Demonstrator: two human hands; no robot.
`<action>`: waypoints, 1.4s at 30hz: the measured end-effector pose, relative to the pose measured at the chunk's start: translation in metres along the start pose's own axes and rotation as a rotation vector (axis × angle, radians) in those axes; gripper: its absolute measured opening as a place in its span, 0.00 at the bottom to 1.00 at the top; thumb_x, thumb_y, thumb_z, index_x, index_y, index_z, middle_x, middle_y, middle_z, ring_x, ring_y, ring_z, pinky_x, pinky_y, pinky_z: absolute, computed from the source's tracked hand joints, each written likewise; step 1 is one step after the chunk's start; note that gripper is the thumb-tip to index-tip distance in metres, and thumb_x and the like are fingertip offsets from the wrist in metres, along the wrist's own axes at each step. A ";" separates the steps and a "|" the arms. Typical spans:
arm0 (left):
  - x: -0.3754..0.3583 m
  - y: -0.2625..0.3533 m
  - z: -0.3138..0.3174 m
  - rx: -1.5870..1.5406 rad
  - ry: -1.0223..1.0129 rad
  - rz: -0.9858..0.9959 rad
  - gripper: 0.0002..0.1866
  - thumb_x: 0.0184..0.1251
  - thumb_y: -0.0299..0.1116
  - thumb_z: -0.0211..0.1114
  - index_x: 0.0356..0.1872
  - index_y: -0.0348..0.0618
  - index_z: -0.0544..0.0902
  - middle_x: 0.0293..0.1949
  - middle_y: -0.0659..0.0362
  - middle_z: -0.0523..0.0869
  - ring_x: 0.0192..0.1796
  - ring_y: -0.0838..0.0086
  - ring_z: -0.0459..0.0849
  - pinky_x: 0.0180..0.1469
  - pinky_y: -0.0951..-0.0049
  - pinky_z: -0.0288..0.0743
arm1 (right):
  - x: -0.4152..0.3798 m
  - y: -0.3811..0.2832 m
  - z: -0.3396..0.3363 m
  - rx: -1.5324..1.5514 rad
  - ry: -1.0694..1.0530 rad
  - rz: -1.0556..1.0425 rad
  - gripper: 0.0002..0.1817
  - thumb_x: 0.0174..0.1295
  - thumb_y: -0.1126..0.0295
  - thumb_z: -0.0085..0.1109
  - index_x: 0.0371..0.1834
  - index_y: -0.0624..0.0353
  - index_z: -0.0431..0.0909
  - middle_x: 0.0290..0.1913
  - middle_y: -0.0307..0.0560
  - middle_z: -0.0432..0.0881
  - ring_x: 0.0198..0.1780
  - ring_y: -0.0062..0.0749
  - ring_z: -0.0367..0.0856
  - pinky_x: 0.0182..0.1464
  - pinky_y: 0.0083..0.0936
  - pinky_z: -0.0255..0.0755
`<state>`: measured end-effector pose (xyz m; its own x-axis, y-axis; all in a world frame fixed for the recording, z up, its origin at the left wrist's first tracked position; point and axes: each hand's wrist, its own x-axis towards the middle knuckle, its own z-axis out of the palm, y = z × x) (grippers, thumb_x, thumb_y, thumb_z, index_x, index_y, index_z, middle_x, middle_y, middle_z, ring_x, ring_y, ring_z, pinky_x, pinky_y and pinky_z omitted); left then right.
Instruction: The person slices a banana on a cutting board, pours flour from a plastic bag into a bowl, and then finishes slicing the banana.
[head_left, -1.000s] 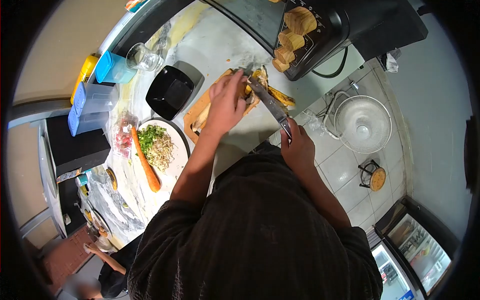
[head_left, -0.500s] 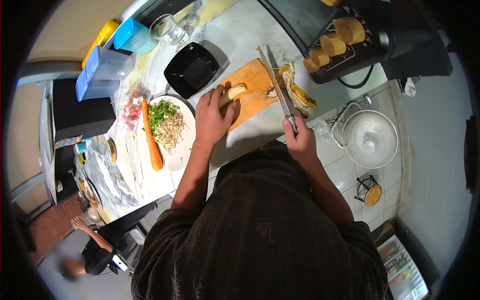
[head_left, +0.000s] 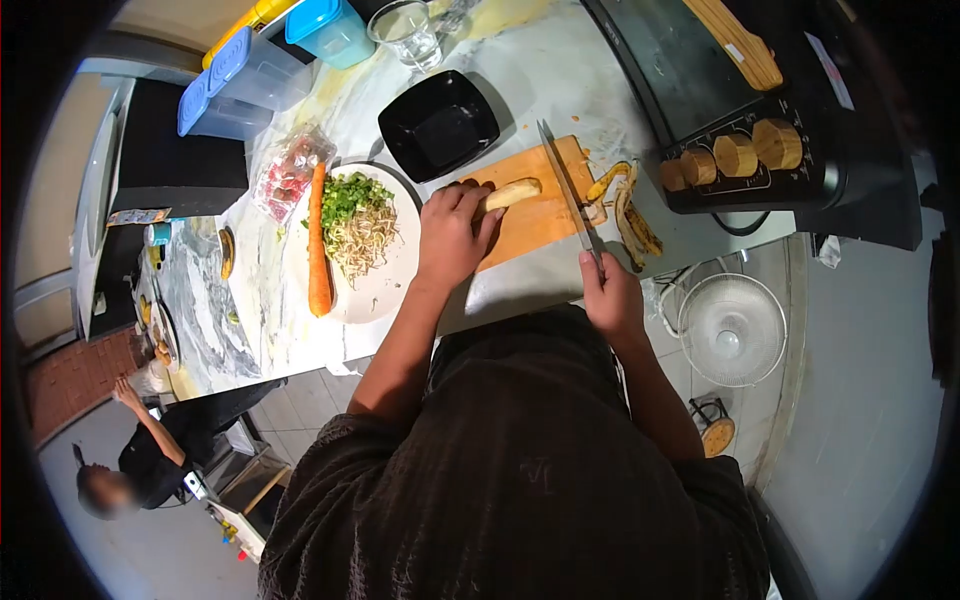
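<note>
1. Moved since the earlier frame: knife (head_left: 567,185), shifted left from the right edge of the cutting board (head_left: 545,225) to above its right part; contact with the board cannot be told.
2. Peeled banana (head_left: 515,193): on the board, left of the blade and apart from it. Long axis left to right, slightly slanted; free end points right and a little far.
3. Left hand (head_left: 452,238): grip curled over the banana's left end, thumb on the near side.
4. Right hand (head_left: 612,298): grip closed round the knife handle; tip points far and slightly left.
5. Step in hand, as judged: steadying the banana, blade held aside. A cut would call for the blade brought left across the banana, fingers clear.
6. Banana peel (head_left: 632,215): on the table (head_left: 520,95), right of the board.
7. Black bowl (head_left: 440,122): beyond the board, far left.
</note>
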<state>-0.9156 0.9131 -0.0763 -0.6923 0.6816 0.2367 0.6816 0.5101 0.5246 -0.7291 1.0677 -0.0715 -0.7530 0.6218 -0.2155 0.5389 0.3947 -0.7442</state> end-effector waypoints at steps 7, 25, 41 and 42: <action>-0.001 0.002 -0.003 -0.022 -0.022 0.024 0.17 0.56 0.36 0.72 0.45 0.42 0.83 0.44 0.52 0.84 0.51 0.55 0.80 0.56 0.59 0.71 | 0.005 -0.001 -0.003 0.157 -0.013 0.077 0.17 0.73 0.60 0.50 0.31 0.63 0.73 0.24 0.60 0.78 0.30 0.61 0.78 0.30 0.44 0.68; 0.014 0.004 -0.004 -0.020 -0.098 0.004 0.20 0.58 0.38 0.72 0.50 0.41 0.83 0.45 0.52 0.84 0.50 0.56 0.80 0.56 0.60 0.70 | 0.000 0.012 -0.005 0.171 -0.025 -0.002 0.16 0.72 0.61 0.51 0.34 0.64 0.74 0.27 0.63 0.78 0.32 0.60 0.79 0.31 0.41 0.69; -0.005 -0.009 -0.027 -0.106 -0.025 -0.071 0.15 0.61 0.32 0.70 0.46 0.33 0.83 0.40 0.47 0.85 0.41 0.55 0.84 0.45 0.63 0.77 | 0.006 0.007 -0.009 -0.050 0.072 0.098 0.18 0.73 0.59 0.50 0.34 0.65 0.75 0.26 0.56 0.78 0.26 0.50 0.75 0.32 0.36 0.68; -0.008 -0.010 -0.029 -0.155 -0.037 -0.144 0.15 0.62 0.32 0.70 0.46 0.33 0.83 0.40 0.47 0.85 0.41 0.56 0.85 0.45 0.64 0.78 | 0.005 0.005 -0.012 -0.003 0.113 0.082 0.18 0.73 0.59 0.50 0.34 0.65 0.75 0.25 0.56 0.78 0.26 0.48 0.75 0.32 0.35 0.68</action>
<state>-0.9238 0.8868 -0.0596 -0.7688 0.6278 0.1216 0.5297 0.5186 0.6711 -0.7260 1.0811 -0.0690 -0.6593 0.7241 -0.2023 0.5977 0.3415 -0.7254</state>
